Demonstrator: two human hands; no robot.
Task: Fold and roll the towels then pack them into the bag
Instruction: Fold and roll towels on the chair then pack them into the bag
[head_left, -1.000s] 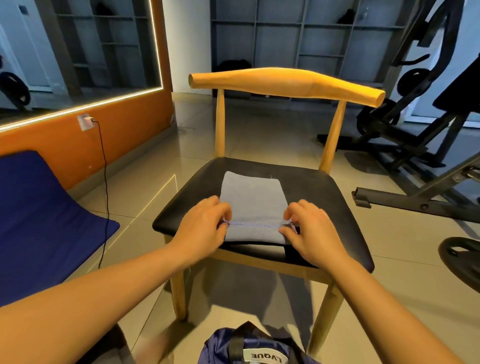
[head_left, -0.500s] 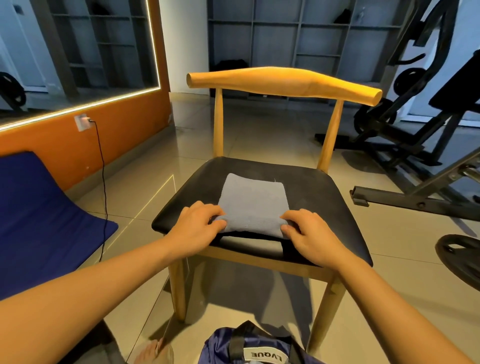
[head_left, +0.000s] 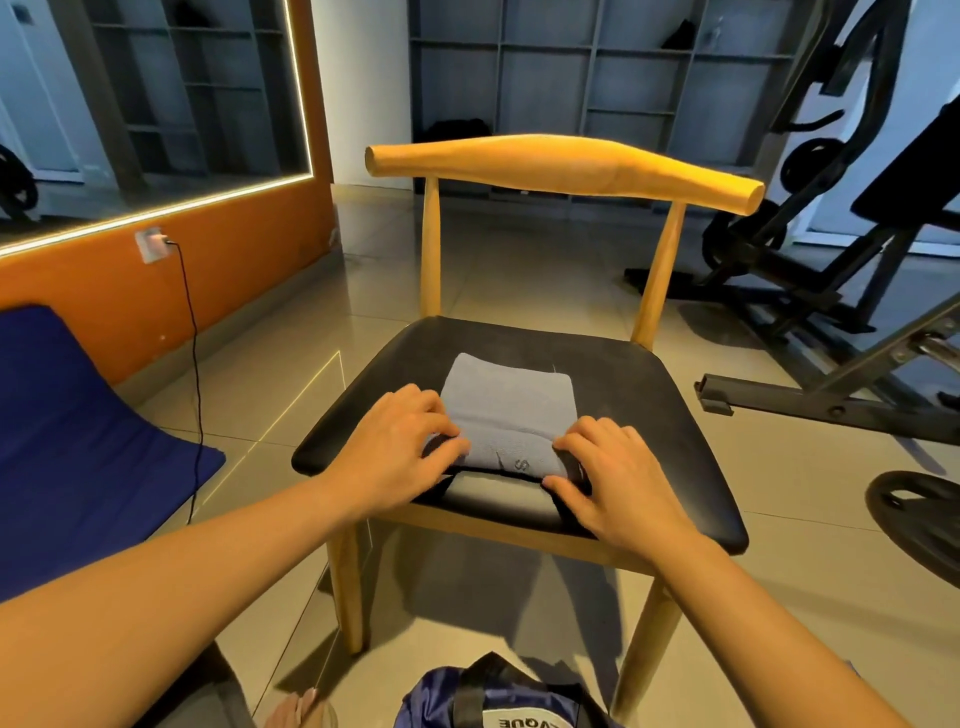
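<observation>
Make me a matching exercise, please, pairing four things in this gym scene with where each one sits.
Things:
1. towel
2. bag
3. blue mat
4. weight plate

Places:
A. right edge of view
B. on the chair seat
C. bottom edge of view, on the floor
D. left edge of view

Pairs: 1-B, 2-C, 3-D, 4-A.

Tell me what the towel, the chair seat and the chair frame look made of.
The towel looks like soft grey-blue terry or microfibre: matte, fuzzy, bending into a roll. The chair seat seems padded black leather or vinyl: smooth, faint sheen. The chair frame looks like light wood, smooth satin finish.
</observation>
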